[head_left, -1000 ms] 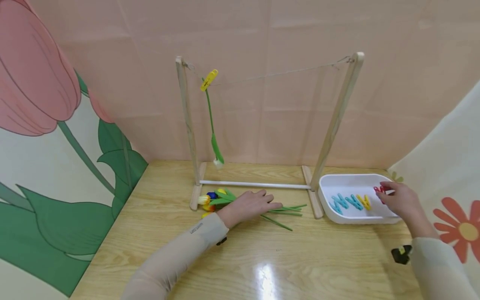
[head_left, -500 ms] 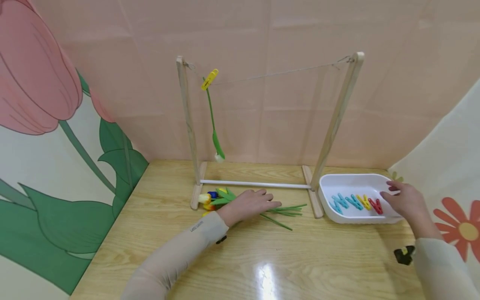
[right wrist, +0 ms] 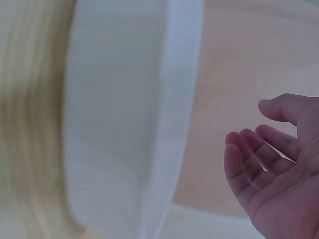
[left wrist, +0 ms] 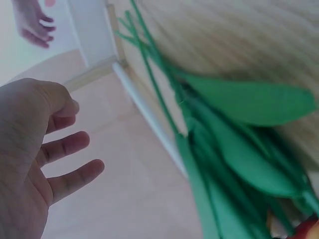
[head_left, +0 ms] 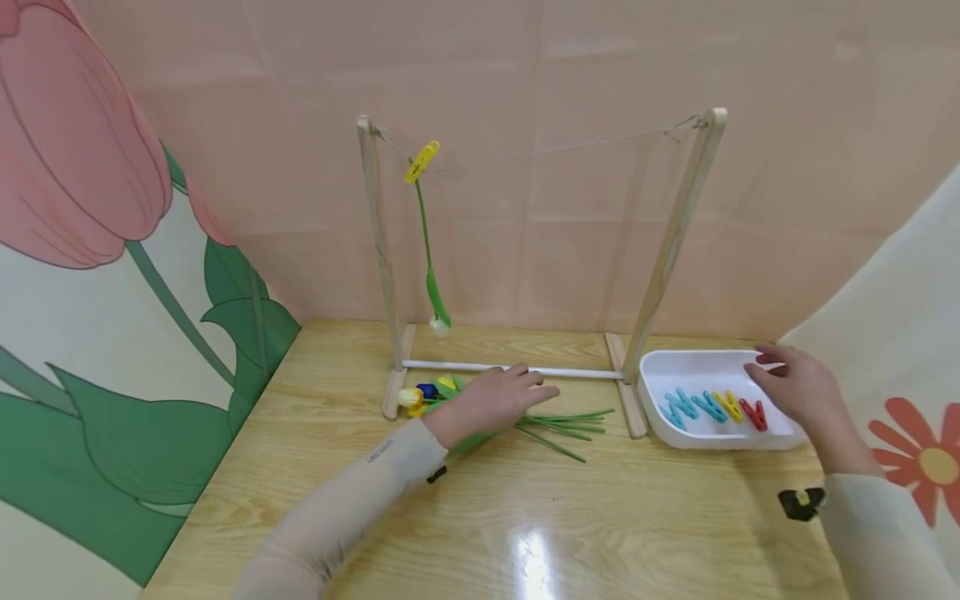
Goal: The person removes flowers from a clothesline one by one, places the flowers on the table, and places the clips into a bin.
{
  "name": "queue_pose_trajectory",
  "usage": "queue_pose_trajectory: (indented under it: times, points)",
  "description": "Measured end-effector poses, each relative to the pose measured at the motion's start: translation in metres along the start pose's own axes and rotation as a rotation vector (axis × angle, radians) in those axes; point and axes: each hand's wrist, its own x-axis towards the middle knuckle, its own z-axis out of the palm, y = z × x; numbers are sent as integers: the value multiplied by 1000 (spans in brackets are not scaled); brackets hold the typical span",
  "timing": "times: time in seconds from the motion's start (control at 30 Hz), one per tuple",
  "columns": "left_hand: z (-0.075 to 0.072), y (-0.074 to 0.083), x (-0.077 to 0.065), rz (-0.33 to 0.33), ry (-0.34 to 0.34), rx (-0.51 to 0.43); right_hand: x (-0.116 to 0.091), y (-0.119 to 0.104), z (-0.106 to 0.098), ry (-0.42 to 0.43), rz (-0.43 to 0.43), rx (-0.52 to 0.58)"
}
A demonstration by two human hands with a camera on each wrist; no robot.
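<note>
My left hand (head_left: 491,402) hovers over a bunch of artificial tulips (head_left: 566,425) lying on the table; the left wrist view shows its fingers loosely bent with nothing in them, apart from the green leaves (left wrist: 239,139). My right hand (head_left: 802,392) is above the right end of a white tray (head_left: 675,360), holding nothing, thumb and fingers spread. In that tray lie several clothespins: turquoise ones (head_left: 707,406), a yellow one (head_left: 728,406) and a red one (head_left: 754,414). Another yellow clothespin (head_left: 422,162) holds a white tulip (head_left: 429,250) upside down on a string.
A wooden frame with a left post (head_left: 382,250) and a right post (head_left: 678,233) carries the string (head_left: 555,152). A white rod (head_left: 570,372) joins its feet low down. Printed cloths stand behind and at both sides of the wooden table (head_left: 622,525).
My right hand has let go of the red clothespin, which now lies beside the yellow one in the tray. The left hand has risen slightly off the tulips.
</note>
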Motion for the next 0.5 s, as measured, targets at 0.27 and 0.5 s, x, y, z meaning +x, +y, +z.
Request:
queue_pose_trajectory:
  times: [0.27, 0.5]
  points:
    - [-22, -12, -7, -40, 111, 9, -1, -48, -4, 30, -40, 72]
    - [-37, -27, -15, -91, 249, 5, -5, -89, -10, 63, -80, 123]
